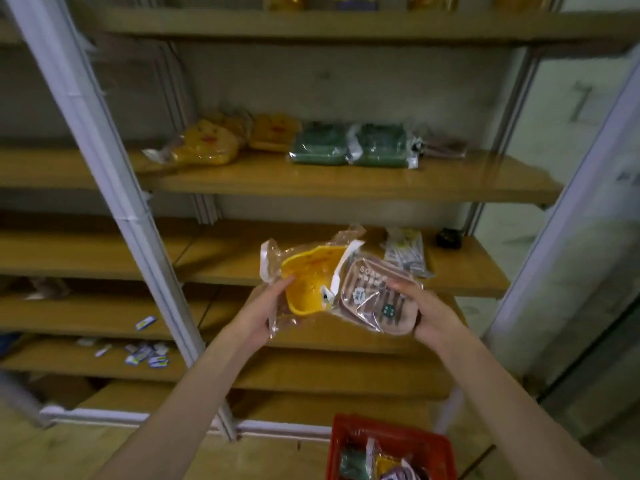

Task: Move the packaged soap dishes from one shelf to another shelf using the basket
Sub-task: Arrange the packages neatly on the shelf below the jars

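Wooden shelf boards [311, 181] on pale metal uprights fill the head view, with a grey wall behind them. On the upper board lie yellow duck-faced soap dishes in clear plastic bags [207, 143] at the left, and just beside them to the right a pair of dark green rectangular soap dishes in clear wrap [349, 145].

In front of the lower boards, the left hand [265, 313] grips a yellow plastic soap dish in a crinkled clear bag with a white strip [308, 282], thumb on top of the dish and fingers curled beneath the bag. The right hand [427, 313] holds a brown rectangular soap dish in clear wrap, printed with pale lettering and green stickers [374, 299], its thumb lying across the top. The two packages touch at their inner edges.

At the bottom edge stands a red plastic basket [391, 434], holding further wrapped dishes, green and yellow among them. Small blue-and-white packets [145, 353] lie scattered on a low board at the left.
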The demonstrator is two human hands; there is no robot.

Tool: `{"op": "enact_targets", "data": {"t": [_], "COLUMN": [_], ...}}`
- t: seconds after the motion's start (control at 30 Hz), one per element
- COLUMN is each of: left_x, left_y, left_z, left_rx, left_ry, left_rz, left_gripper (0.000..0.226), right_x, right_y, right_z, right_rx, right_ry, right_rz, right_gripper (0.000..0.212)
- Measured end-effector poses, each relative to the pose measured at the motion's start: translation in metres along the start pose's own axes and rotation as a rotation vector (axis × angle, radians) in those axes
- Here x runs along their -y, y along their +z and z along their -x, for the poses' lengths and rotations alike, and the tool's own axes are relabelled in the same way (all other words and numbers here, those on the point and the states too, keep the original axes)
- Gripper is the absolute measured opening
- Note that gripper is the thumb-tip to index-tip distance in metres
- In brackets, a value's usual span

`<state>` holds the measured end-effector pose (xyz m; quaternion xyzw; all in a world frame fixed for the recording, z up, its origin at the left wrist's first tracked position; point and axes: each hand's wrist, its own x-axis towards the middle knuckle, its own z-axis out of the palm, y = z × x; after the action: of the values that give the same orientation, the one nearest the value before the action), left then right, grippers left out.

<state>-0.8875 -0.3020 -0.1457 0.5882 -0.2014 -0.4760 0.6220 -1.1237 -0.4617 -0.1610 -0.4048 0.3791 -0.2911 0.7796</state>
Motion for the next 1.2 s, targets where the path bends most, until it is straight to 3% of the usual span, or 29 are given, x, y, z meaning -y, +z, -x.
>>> {"op": "enact_targets", "data": {"t": [0.1,0.3,0.4,0.5,0.7,0.83,0.9,1.03,1.2], "left_x": [-0.049,-0.138,-0.18,-0.213,-0.254,-0.265,-0.263,-0.255,-0.254], "left_y": [-0.008,-0.044,-0.067,-0.086,-0.097,-0.105,-0.106,-0.1,-0.099], "left_z": [-0.001,-0.04,-0.065,-0.094,-0.149,-0.18,-0.188,-0.19,-0.195], "left_rx": [-0.101,-0.17,-0.173,-0.194,-0.182,-0.215,-0.24,-0.429,-0.76], "left_ry": [0.092,0.218,0.234,0.214,0.186,0.237,0.312,0.563,0.816], "left_rz": [0.017,-0.054,-0.028,-0.019,-0.021,-0.144,-0.379,-1.201,-1.677], "left_gripper": [0.027,0.046,0.046,0.054,0.042,0.043,0.051,0.059,0.079], "right_x": [0.033,0.093,0.123,0.15,0.185,0.197,0.201,0.206,0.212], "right_y": [0.046,0.131,0.165,0.195,0.217,0.214,0.212,0.211,0.213], "right_z": [-0.005,-0.036,-0.054,-0.066,-0.096,-0.113,-0.12,-0.133,-0.143], "right_rx": [0.008,-0.111,-0.07,-0.015,-0.068,-0.125,-0.125,-0.108,-0.132], "right_ry": [-0.085,-0.213,-0.253,-0.274,-0.329,-0.371,-0.383,-0.404,-0.386], "right_rz": [0.048,0.138,0.145,0.118,0.018,0.016,0.015,0.034,0.1], "right_gripper": [0.068,0.061,0.063,0.039,0.039,0.036,0.036,0.032,0.027]}}
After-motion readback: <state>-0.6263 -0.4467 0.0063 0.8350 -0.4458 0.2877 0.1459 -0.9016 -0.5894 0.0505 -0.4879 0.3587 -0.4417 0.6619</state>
